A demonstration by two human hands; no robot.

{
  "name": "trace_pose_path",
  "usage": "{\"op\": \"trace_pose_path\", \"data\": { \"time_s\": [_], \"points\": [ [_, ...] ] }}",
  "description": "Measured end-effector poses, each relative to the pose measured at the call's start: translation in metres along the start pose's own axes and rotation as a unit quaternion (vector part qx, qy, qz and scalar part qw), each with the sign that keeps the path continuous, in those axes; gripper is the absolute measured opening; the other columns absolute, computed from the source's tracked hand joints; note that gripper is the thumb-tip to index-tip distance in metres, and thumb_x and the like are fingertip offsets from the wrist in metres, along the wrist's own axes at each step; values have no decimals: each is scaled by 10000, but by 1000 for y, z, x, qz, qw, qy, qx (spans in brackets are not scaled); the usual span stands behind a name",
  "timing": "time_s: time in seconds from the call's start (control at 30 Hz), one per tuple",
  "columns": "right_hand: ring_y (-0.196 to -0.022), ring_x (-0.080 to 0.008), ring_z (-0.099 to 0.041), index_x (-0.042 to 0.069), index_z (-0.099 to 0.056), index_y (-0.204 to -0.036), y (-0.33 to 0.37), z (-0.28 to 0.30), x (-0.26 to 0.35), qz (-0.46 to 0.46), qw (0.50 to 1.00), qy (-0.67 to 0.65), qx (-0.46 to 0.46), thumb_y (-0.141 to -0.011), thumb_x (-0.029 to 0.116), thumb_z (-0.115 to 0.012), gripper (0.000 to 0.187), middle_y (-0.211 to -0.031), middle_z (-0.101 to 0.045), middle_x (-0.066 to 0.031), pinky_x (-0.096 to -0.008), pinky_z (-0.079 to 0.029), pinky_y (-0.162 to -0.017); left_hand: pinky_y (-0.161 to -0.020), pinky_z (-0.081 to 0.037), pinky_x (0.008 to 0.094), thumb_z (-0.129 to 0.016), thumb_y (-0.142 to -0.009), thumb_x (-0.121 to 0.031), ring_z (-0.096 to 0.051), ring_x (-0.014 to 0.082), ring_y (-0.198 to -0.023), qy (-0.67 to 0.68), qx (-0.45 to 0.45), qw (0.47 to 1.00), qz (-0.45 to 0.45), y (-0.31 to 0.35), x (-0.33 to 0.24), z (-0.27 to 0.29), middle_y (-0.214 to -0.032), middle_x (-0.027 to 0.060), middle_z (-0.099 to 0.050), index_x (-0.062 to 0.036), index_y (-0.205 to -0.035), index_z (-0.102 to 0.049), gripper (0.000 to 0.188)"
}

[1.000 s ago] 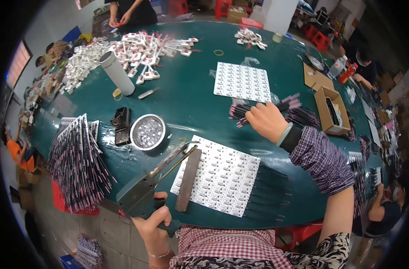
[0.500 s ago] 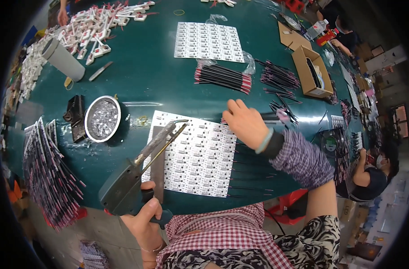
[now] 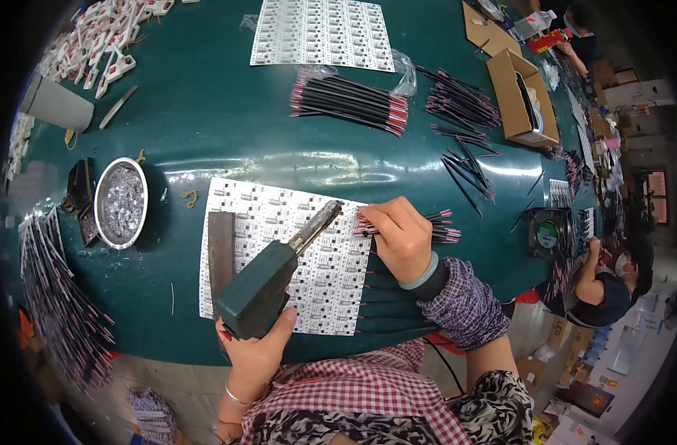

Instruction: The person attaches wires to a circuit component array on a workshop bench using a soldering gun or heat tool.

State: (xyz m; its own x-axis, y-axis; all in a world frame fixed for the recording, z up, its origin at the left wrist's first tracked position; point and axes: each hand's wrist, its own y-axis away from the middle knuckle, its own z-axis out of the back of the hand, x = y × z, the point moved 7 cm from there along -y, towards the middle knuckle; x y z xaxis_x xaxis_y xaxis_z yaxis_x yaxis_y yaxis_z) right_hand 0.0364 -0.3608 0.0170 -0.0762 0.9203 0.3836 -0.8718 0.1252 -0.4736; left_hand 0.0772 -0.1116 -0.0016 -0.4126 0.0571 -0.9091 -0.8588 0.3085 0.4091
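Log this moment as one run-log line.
left hand: grips soldering gun, tip over circuit board panel | right hand: pinches bunch of wires at panel's right edge | round metal dish: left of panel

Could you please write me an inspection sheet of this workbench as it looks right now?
Surface: dark green table, glossy.
Job's things: white circuit-board panel lying flat; soldering gun with its tip over the panel; small bunch of black wires with red ends at the panel's right edge.
Clutter: round metal dish, larger wire bundle, second panel, cardboard box, loose wires.
Hands: left hand grips the gun; right hand pinches the small bunch.
Cables: nothing seen.
Surroundings: co-worker seated to the right.
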Motion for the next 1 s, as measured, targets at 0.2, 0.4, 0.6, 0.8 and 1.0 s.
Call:
{"op": "trace_pose_path", "data": {
  "time_s": [0.2,0.4,0.6,0.8,1.0],
  "points": [
    [-768,-251,-635,20,-674,-980,-1,-5,-3,27,999,24,13,-667,-35,-668,318,-890,-645,-74,-340,-533,-619,-726,-534,266,-811,-781,-6,-670,128,-863,-60,-6,997,-44,-3,2,-8,-1050,87,-717,31,-1176,-652,428],
    [-774,-250,-628,15,-666,-1007,-2,-6,-3,34,999,23,29,-668,-24,-674,341,-912,-637,-83,-335,-527,-617,-750,-481,268,-841,-790,-87,-647,112,-792,-133,17,990,-43,-6,-2,-14,-952,54,-721,-7,-994,-716,252],
    [-778,-263,-618,-1,-667,-1041,-6,0,-4,4,1000,-2,29,-655,-67,-673,391,-911,-627,-100,-337,-531,-622,-690,-470,304,-830,-787,-122,-647,176,-688,-204,8,974,-103,-7,-7,-15,-880,50,-724,-33,-948,-750,201],
    [-770,-264,-615,-23,-663,-1057,-3,-5,-6,25,999,12,44,-636,-62,-665,423,-934,-643,-116,-336,-541,-638,-687,-475,320,-828,-784,-124,-651,195,-681,-188,6,978,-85,-8,-5,-13,-881,61,-726,-37,-953,-752,205],
    [-778,-267,-633,-37,-671,-1022,-6,-4,0,46,998,25,38,-608,-60,-658,415,-928,-665,-124,-341,-544,-636,-767,-501,342,-798,-789,-80,-658,233,-759,-201,33,977,-69,-10,-7,-17,-922,86,-720,-15,-941,-745,173]
  ]
}}
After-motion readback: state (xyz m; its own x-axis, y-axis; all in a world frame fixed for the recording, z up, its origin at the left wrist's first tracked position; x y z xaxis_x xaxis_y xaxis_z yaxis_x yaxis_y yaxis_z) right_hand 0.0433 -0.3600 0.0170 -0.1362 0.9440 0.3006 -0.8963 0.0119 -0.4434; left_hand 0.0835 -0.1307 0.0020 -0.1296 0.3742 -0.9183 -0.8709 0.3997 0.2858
